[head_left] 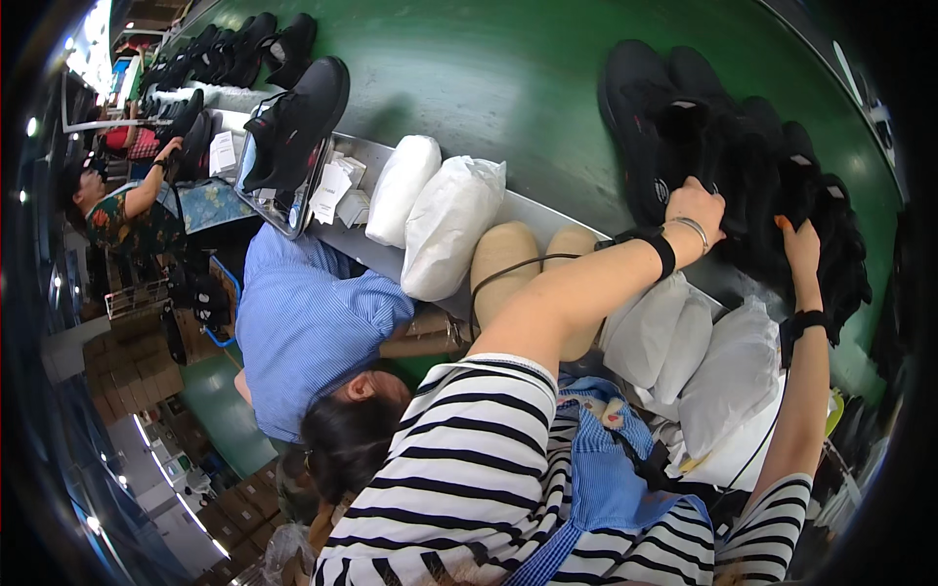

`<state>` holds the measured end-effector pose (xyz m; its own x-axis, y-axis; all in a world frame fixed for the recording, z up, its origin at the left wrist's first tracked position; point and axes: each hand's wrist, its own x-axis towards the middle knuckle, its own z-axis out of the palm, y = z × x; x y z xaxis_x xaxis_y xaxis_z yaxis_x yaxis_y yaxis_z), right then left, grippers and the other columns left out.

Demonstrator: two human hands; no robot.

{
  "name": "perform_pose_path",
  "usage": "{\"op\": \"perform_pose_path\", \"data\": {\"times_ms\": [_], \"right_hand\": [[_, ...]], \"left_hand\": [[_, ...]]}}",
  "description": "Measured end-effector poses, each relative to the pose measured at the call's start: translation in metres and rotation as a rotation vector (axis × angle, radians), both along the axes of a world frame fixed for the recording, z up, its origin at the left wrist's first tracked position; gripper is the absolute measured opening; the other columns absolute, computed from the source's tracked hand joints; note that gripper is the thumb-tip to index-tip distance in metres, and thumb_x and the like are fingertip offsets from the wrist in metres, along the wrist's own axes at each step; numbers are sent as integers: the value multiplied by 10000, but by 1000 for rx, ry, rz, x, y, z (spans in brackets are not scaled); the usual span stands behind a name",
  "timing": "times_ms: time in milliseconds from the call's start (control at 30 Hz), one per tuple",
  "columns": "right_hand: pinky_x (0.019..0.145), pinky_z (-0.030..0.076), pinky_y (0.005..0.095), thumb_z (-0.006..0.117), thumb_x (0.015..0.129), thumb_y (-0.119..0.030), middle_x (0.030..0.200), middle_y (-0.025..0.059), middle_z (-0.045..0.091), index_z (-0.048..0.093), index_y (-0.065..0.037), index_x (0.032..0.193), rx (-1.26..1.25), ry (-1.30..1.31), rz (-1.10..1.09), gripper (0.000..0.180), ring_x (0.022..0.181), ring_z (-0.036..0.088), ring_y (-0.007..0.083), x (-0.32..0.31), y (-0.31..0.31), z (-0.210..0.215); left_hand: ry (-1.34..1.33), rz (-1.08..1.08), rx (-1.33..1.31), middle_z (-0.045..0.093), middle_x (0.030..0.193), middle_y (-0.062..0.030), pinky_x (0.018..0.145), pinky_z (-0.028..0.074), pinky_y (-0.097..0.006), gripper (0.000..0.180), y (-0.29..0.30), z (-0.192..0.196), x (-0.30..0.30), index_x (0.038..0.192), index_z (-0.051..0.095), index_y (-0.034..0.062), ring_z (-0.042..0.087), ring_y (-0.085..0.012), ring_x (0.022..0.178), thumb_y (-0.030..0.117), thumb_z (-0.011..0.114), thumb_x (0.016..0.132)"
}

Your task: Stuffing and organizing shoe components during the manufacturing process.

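Note:
A row of black shoes [640, 132] stands close together at the right on a green work surface. My left hand [696, 210], with a bracelet and a black wrist strap, is closed on a shoe near its opening; the fingertips are partly hidden. Farther right, my right hand [804, 252] also wears a black strap and its fingers are closed at the edge of another black shoe [831, 234] in the row. A small orange patch shows at its fingertips; I cannot make out what it is.
White stuffed bags [454, 225] and tan rounded forms [506, 259] fill a metal ledge [552, 210] along the near side. More white bags [728, 376] lie between my arms. A bent-over person in a blue shirt [318, 322] is close at left, near a tray holding a black shoe [298, 122].

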<state>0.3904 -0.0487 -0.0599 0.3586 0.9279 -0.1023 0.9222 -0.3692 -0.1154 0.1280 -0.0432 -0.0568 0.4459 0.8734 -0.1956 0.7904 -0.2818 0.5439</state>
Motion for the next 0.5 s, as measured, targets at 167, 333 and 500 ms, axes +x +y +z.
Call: {"op": "perform_pose_path", "data": {"times_ms": [167, 333, 500], "right_hand": [[780, 489, 445, 663, 753, -421, 962, 229, 630, 613, -12, 903, -91, -3, -115, 438, 946, 598, 392, -56, -3, 34], [737, 494, 448, 673, 744, -388, 883, 213, 644, 605, -10, 860, 31, -17, -166, 402, 875, 615, 385, -47, -15, 20], [761, 490, 440, 695, 695, -462, 899, 187, 654, 606, -28, 928, 26, 45, -159, 501, 902, 615, 370, -41, -8, 30]], "left_hand": [[58, -6, -14, 604, 948, -188, 739, 513, -407, 454, 1, 16, -22, 1048, 612, 113, 592, -320, 921, 414, 697, 719], [63, -84, 67, 654, 818, -138, 716, 515, -400, 415, 15, 16, -23, 982, 653, 161, 624, -295, 845, 479, 669, 716], [101, -171, 58, 671, 820, -111, 745, 512, -390, 436, 46, 19, -17, 993, 659, 164, 631, -289, 864, 515, 640, 735]]}}
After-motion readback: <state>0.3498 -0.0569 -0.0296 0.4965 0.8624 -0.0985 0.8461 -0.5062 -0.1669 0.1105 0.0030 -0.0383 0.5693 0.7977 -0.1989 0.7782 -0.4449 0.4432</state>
